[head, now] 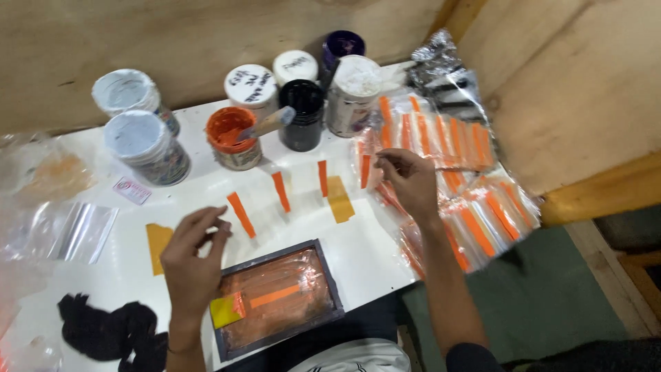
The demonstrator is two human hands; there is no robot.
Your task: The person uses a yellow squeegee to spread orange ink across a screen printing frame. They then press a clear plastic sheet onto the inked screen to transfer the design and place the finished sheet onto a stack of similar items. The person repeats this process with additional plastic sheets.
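Observation:
My left hand [193,258] hovers over the white table [365,251], fingers loosely curled and holding nothing, just above a dark-framed printing screen [275,297] smeared with orange ink. My right hand [410,180] reaches right and pinches the edge of a clear plastic pouch [366,167] with an orange stripe, at the left of a spread pile of such pouches [475,200]. Three clear pouches with orange stripes [281,191] lie in a row between my hands.
Several paint tubs stand at the back: an open orange one with a stick [233,136], a black one [301,114], white-lidded ones [146,145]. A black rag [110,329] lies front left, clear bags [65,231] at left. Wooden panels enclose the table.

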